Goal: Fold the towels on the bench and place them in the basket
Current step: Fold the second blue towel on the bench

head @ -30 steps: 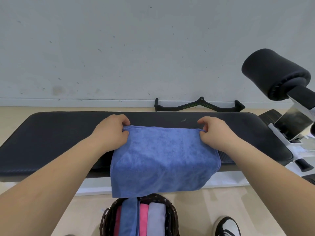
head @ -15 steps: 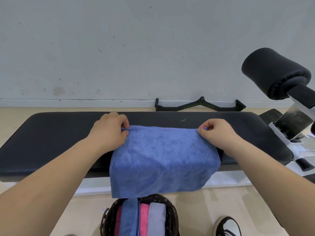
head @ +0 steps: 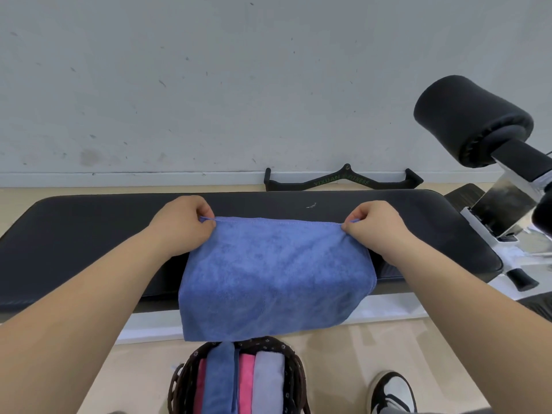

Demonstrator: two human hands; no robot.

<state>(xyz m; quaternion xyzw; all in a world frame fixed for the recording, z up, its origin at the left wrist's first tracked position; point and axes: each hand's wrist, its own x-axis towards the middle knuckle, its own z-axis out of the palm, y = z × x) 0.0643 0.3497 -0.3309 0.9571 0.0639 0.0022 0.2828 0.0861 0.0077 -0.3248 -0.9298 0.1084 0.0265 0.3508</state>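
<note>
- Blue towel (head: 274, 273) lies across the middle of the black bench (head: 89, 234). Its near part hangs down over the front edge of the bench.
- Left hand (head: 182, 225) pinches the far left corner of the blue towel between thumb and curled fingers.
- Right hand (head: 373, 227) pinches the far right corner the same way. The far edge of the towel is pulled straight between the two hands.
- Woven basket (head: 294, 372) sits on the floor just in front of the bench, under the hanging part of the towel.
- Inside the basket stand folded towels side by side: a blue one (head: 218, 380), a pink one (head: 246, 383) and a pale purple one (head: 268, 383).
- A black and white shoe (head: 391, 392) is on the floor to the right of the basket.
- A black handle bar (head: 343, 182) lies on the floor behind the bench, by the wall.
- A fat black foam roller (head: 469, 121) sticks up at the right end of the bench.
</note>
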